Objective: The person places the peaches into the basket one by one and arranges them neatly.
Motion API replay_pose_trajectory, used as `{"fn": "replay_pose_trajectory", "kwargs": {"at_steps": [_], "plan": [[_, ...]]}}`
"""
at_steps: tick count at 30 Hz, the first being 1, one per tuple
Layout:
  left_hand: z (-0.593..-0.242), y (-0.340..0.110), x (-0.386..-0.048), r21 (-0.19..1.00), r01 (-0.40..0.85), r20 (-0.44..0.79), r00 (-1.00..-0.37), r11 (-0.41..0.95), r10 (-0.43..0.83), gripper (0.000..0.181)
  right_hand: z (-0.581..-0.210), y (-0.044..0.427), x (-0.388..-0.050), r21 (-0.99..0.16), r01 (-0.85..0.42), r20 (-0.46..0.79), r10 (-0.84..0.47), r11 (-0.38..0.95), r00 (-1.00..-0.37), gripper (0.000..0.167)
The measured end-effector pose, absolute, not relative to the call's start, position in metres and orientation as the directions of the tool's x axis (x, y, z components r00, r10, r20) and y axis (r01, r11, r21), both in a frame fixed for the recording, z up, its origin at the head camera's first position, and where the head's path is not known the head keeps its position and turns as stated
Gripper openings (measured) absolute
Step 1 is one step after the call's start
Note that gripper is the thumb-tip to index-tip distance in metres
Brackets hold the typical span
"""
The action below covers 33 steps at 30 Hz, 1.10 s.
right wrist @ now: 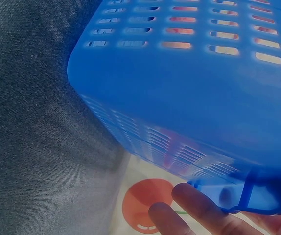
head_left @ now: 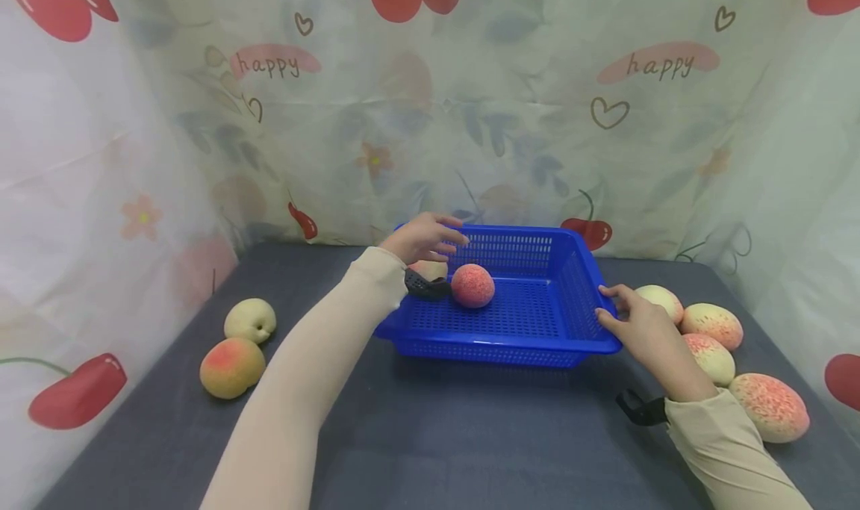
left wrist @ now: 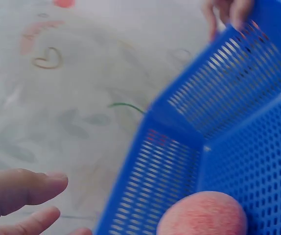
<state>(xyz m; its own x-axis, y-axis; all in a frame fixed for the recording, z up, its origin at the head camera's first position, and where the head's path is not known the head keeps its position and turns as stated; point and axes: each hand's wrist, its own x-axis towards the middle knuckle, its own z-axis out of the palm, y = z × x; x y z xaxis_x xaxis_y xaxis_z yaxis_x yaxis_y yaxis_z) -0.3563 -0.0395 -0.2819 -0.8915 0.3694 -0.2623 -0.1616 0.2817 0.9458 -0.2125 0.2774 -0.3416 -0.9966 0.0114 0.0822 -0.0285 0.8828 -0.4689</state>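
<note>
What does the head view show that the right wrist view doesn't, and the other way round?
Only the head view: the left hand, two fruits at left, four fruits at right.
Only the right wrist view: the ribbed underside of the blue rim.
Both: the basket, the right hand at its edge, the table and the printed curtain.

Basket (head_left: 510, 352) solid blue. Fruit mid-basket (head_left: 473, 286) speckled pink-red. Left-side peach (head_left: 231, 369) yellow-orange, red blush; fruit behind it (head_left: 245, 320) pale yellow-green. Right-side fruits (head_left: 712, 326) cream, pink-red mottling. Table (head_left: 470, 428) dark grey. Curtain (head_left: 463, 77) off-white, red cherry print. Sleeves (head_left: 295, 383) beige.
</note>
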Motion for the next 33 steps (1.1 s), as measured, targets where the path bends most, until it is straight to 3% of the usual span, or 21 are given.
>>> {"fn": "replay_pose_trajectory", "kwargs": {"at_steps": [14,33], "plan": [[-0.25,-0.106,-0.341,0.988,-0.154,-0.153,-0.91,0.03,0.385,0.054,-0.341,0.278,-0.213,-0.469,-0.031,0.076,0.006,0.883,-0.997,0.052],[-0.246,-0.198,-0.309,0.998,-0.063,-0.069,-0.945,0.029,0.32,0.06,-0.342,0.278,-0.212,-0.475,-0.041,0.087,0.0,0.879,-0.996,0.052]]}}
